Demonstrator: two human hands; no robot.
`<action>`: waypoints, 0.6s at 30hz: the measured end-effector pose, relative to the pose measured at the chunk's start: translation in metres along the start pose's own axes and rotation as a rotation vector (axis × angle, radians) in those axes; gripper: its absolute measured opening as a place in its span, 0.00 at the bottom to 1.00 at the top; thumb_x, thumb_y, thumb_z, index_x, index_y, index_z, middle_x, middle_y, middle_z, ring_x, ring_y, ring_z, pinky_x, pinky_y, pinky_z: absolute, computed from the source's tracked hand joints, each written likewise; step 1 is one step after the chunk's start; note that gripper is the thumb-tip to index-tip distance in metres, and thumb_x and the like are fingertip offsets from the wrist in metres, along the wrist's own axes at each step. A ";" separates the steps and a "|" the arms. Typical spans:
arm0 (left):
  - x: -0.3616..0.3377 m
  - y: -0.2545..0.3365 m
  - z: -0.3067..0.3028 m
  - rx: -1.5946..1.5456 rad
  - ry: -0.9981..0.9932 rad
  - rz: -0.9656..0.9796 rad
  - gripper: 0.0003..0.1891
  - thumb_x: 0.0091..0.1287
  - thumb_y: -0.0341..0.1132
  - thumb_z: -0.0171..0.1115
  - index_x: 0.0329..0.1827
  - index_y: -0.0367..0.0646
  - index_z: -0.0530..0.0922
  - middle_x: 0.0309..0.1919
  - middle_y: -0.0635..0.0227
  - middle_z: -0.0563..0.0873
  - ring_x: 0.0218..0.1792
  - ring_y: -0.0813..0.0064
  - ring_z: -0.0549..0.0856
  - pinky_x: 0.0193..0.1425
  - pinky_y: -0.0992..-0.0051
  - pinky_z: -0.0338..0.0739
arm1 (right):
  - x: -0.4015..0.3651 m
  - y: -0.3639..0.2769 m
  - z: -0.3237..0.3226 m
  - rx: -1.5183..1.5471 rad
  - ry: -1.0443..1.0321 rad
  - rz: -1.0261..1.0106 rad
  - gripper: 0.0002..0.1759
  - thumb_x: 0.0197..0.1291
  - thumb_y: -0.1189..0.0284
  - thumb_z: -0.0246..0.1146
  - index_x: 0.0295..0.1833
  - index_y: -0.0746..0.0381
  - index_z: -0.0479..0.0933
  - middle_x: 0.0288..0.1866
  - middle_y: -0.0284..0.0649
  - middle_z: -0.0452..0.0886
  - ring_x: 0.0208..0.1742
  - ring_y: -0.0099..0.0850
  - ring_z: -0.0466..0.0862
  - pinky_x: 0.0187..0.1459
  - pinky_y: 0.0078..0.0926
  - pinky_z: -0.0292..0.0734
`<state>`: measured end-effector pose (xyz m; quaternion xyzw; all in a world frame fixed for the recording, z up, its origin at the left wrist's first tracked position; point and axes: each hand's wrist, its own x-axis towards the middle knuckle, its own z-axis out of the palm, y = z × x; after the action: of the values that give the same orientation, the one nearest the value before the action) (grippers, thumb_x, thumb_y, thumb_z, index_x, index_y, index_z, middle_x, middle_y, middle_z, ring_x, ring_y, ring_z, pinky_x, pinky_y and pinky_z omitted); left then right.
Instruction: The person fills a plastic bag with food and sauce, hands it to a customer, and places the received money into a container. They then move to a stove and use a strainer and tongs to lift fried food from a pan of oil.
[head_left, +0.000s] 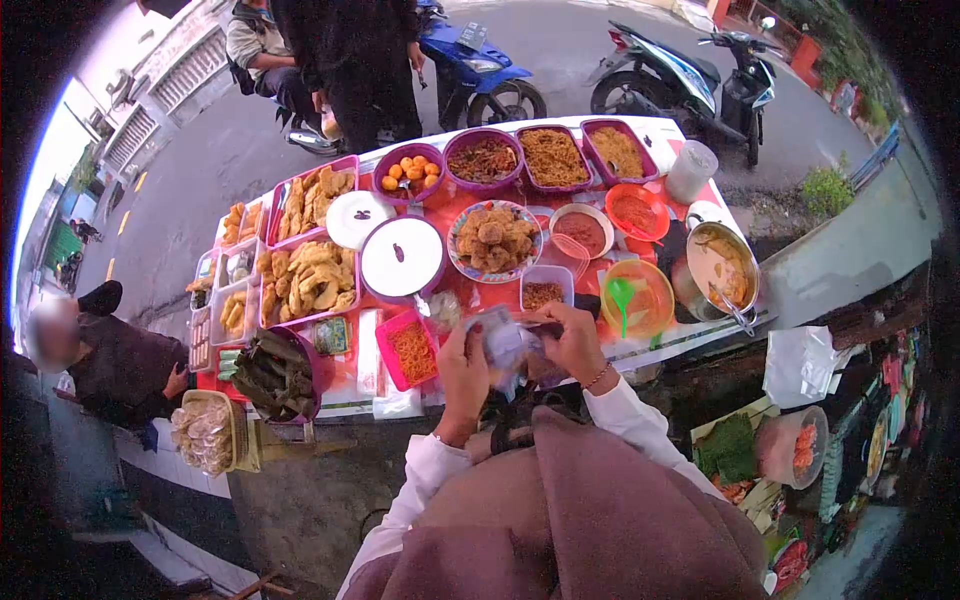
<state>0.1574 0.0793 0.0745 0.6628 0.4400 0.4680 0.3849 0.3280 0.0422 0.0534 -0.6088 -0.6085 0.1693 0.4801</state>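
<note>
Both my hands are raised over the near edge of a food table. Between them is a bundle of folded banknotes, slightly blurred. My left hand grips its left side with the fingers closed. From the right, my right hand pinches the bundle's other edge. Just left of the notes lies a pink tray of orange noodles. Behind them stands a small clear tub of brown food. A green spoon rests in an orange bowl to the right.
Fried snacks fill trays at the left, near a person. A pot with a ladle stands at the right end. Beyond the table are a person in black, a seated person and parked motorbikes.
</note>
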 end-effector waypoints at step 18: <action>0.004 -0.013 0.023 0.190 0.114 0.112 0.23 0.66 0.38 0.60 0.59 0.43 0.62 0.35 0.64 0.81 0.34 0.68 0.82 0.35 0.67 0.74 | -0.003 -0.003 0.028 0.744 0.003 0.327 0.31 0.56 0.76 0.62 0.65 0.64 0.58 0.55 0.39 0.73 0.55 0.27 0.74 0.57 0.25 0.68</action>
<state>0.1778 0.0846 0.0578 0.6922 0.4658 0.4818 0.2680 0.3036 0.0491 0.0406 -0.4825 -0.4002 0.4510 0.6353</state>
